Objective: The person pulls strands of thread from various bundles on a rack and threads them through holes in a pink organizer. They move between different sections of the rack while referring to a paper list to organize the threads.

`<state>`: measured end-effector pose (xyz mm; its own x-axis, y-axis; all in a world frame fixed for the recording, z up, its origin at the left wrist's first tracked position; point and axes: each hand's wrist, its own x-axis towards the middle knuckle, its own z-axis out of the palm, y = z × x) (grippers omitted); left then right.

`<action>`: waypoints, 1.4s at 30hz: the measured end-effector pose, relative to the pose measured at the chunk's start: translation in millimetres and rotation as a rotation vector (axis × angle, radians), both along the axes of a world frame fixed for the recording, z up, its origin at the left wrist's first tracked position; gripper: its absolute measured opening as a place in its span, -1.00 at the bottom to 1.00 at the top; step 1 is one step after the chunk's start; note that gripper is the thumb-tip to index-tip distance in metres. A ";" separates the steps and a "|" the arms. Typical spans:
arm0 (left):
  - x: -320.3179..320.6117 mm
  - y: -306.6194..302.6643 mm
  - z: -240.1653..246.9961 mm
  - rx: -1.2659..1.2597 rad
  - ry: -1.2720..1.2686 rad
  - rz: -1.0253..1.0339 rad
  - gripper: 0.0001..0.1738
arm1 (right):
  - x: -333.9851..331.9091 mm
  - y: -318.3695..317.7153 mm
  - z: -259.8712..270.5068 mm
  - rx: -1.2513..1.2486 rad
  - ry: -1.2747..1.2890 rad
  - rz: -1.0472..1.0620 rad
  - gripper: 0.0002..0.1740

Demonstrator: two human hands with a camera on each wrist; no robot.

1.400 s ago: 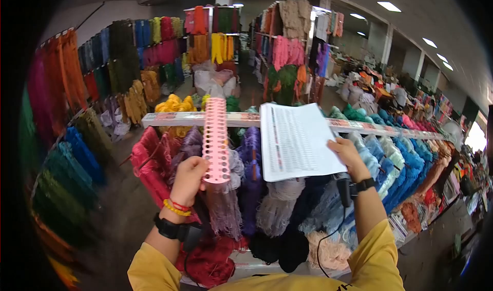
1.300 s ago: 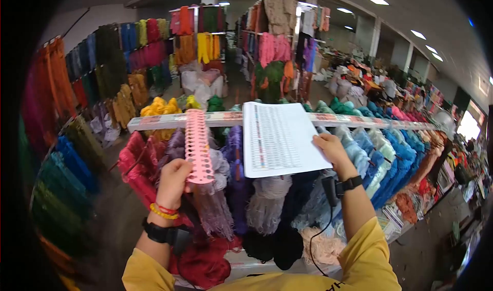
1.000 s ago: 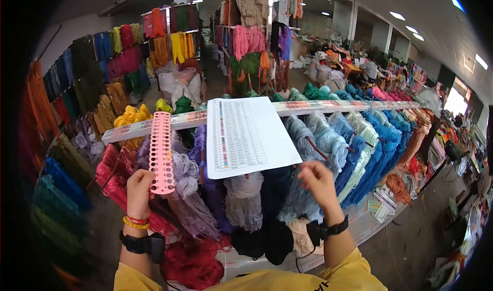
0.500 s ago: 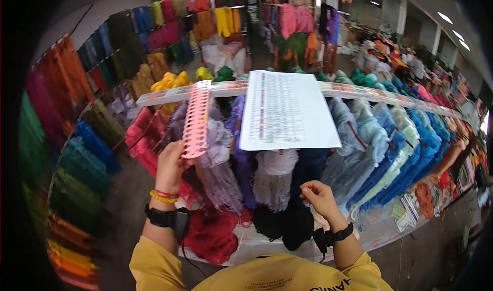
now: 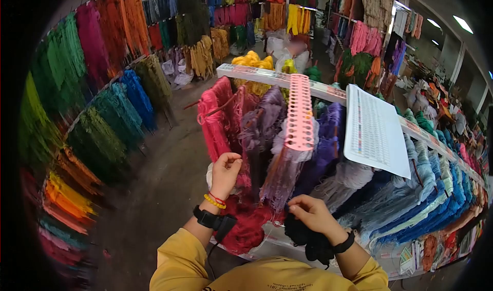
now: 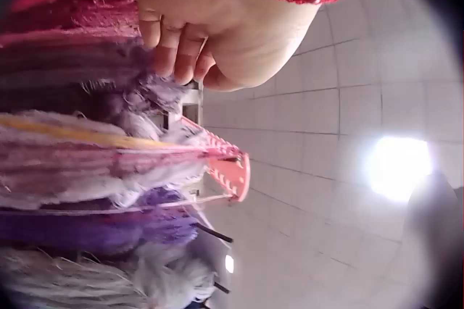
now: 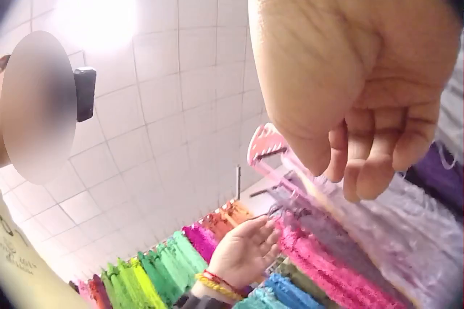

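My left hand is beside the hanging crimson skeins, fingers loosely bent and nothing in them. Lower and to the right, my right hand hovers in front of the lilac yarn, close over a black yarn bundle; its relaxed fingers are empty too. A pink card strip with rows of holes lies across the rail and skeins, out of both hands. To its right, white printed sheets rest over the rail. In the left wrist view the strip's end juts past the skeins.
A white rail runs along the top of the rack, with purple, grey and blue skeins hanging below it. Red yarn lies on the ledge in front. More racks of coloured yarn stand to the left, across bare floor.
My right hand has let go of the sheets and drawn back left and down. My left hand has released the pink strip and moved to the crimson skeins. The head view has swung left.
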<state>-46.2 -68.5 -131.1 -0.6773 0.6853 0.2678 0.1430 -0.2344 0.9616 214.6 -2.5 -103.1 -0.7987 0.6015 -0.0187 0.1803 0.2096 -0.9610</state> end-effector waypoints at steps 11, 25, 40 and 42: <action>-4.5 52.5 -62.4 -0.215 0.488 -0.495 -0.71 | -170.9 32.4 -45.5 0.057 0.227 -0.492 -0.51; -14.5 98.4 -58.4 -0.262 0.528 -0.116 -0.46 | -151.1 109.0 -142.4 0.750 -0.236 -0.464 -0.70; -40.1 88.3 -29.8 -0.428 0.500 -0.123 -0.48 | -195.7 93.8 -82.8 -0.606 0.342 -0.743 -0.81; -39.4 89.9 -34.4 -0.338 0.534 -0.075 -0.58 | -197.8 96.9 -87.1 -0.612 0.368 -0.742 -0.81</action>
